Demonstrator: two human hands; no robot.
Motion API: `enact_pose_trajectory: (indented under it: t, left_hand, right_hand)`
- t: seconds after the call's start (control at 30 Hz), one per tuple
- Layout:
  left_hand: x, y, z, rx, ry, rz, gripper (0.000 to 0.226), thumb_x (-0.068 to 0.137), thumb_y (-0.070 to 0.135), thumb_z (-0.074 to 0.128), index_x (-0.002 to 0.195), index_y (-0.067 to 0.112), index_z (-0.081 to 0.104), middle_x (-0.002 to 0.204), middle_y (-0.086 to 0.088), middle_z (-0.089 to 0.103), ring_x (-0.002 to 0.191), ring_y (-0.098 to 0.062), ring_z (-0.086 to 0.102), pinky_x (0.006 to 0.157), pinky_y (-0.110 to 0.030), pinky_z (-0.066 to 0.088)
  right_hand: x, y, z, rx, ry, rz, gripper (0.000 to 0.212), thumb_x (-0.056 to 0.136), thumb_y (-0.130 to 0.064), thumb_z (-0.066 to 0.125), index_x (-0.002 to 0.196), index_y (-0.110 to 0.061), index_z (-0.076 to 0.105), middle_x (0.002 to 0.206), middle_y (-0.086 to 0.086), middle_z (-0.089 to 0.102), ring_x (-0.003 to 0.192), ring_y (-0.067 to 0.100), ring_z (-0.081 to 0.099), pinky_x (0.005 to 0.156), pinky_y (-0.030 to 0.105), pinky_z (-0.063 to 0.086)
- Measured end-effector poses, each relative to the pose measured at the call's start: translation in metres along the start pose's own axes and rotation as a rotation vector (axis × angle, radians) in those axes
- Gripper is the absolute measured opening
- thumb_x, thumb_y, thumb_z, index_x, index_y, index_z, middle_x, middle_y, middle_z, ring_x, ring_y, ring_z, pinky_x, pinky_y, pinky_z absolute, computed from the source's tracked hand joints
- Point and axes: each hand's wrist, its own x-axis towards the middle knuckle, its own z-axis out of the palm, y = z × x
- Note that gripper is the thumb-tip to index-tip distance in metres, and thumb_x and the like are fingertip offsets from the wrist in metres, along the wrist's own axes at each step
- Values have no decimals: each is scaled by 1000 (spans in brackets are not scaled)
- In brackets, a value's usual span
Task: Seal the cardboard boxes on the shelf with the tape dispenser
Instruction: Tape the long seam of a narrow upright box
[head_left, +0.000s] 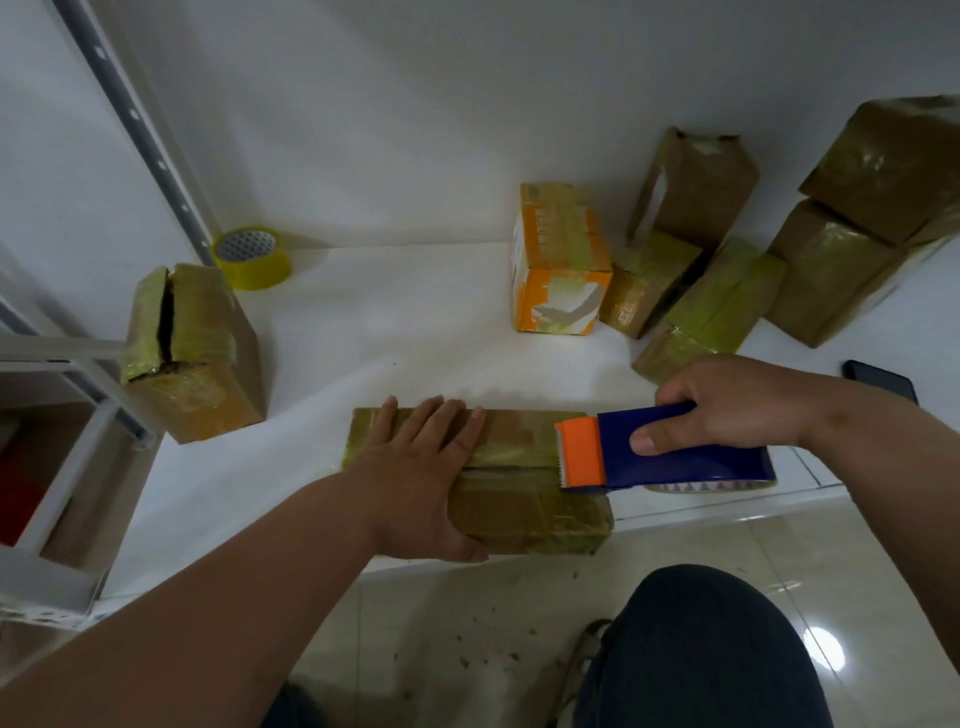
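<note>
Head view: left hand (415, 462) flat, fingers straight, on flat brown cardboard box (524, 506) at white shelf (363, 332) edge — right hand (727, 405) gripping blue-and-orange tape dispenser (670, 452) — could slip, crooked tape

The tape dispenser (670, 447) is dark blue with an orange cutter end. The flat box (524, 499) at lower centre is brown under yellowish tape. An orange and white box (563, 260) stands at upper centre. The tape roll (249, 255) at upper left is yellow.
</note>
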Motion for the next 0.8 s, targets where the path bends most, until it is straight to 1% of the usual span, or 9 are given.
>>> enact_pose_trajectory:
  t: [0.17, 0.2, 0.27, 0.37, 0.47, 0.53, 0.6, 0.7, 0.8]
  left_hand:
    - [2, -3, 3, -15, -8, -5, 125, 65, 90, 43, 146, 31, -31, 160, -1, -23, 147, -22, -21, 115, -54, -19]
    - [2, -3, 3, -20, -11, -8, 124, 65, 90, 43, 146, 32, -31, 160, -1, -23, 147, -22, -22, 114, -53, -19]
    - [2, -3, 3, -24, -5, -13, 124, 64, 90, 42, 145, 33, -33, 159, 0, -24, 146, -22, -22, 114, -53, -20]
    - [2, -2, 5, -29, 17, -16, 125, 63, 91, 41, 144, 33, -34, 159, 3, -24, 146, -21, -21, 115, -52, -20]
    - [2, -3, 6, -22, 40, -13, 126, 60, 93, 38, 138, 32, -41, 159, 4, -22, 147, -21, -19, 115, -52, -19]
    - [2, -4, 7, -22, 34, -13, 125, 59, 94, 36, 135, 33, -43, 159, 4, -23, 147, -21, -20, 116, -52, -18]
    - [2, -4, 8, -24, 29, -20, 126, 59, 94, 36, 137, 32, -42, 158, 5, -25, 146, -20, -22, 116, -52, -18]
    - [3, -4, 8, -20, 25, -33, 127, 60, 94, 37, 139, 32, -39, 158, 5, -26, 146, -20, -23, 116, -51, -18]
    - [3, -1, 7, -12, 29, -34, 125, 59, 95, 36, 133, 33, -44, 159, 4, -26, 146, -20, -23, 116, -50, -19]
  right_hand:
    - [2, 11, -5, -25, -21, 13, 38, 74, -61, 66, 78, -23, 66, 75, -3, 68, 65, 9, 64, 55, 21, 42]
    - [-1, 15, -10, -37, -13, 20, 43, 70, -64, 65, 78, -22, 67, 74, -2, 68, 64, 10, 64, 55, 21, 42]
    - [-7, 24, -19, -17, 6, 31, 54, 61, -67, 61, 83, -19, 71, 76, 1, 71, 67, 14, 67, 57, 22, 46]
    - [-12, 33, -24, -2, 1, 15, 61, 59, -67, 60, 90, -17, 73, 82, 3, 73, 74, 18, 70, 62, 25, 49]
    - [-7, 32, -25, -9, -13, 27, 55, 63, -66, 61, 90, -19, 72, 82, 1, 74, 73, 16, 70, 61, 24, 49]
    - [-5, 36, -26, -45, -19, 58, 45, 73, -61, 64, 86, -18, 71, 79, 1, 72, 71, 16, 69, 59, 22, 48]
    - [-6, 42, -30, -117, -19, 99, 39, 80, -56, 65, 80, -18, 70, 76, 1, 71, 67, 14, 66, 58, 21, 43]
    - [-8, 53, -31, -149, 19, 151, 40, 80, -55, 66, 76, -16, 69, 73, 2, 68, 63, 13, 62, 57, 22, 40]
    - [-2, 55, -20, -202, 39, 150, 41, 79, -59, 66, 70, -20, 63, 69, -1, 62, 64, 13, 59, 57, 24, 38]
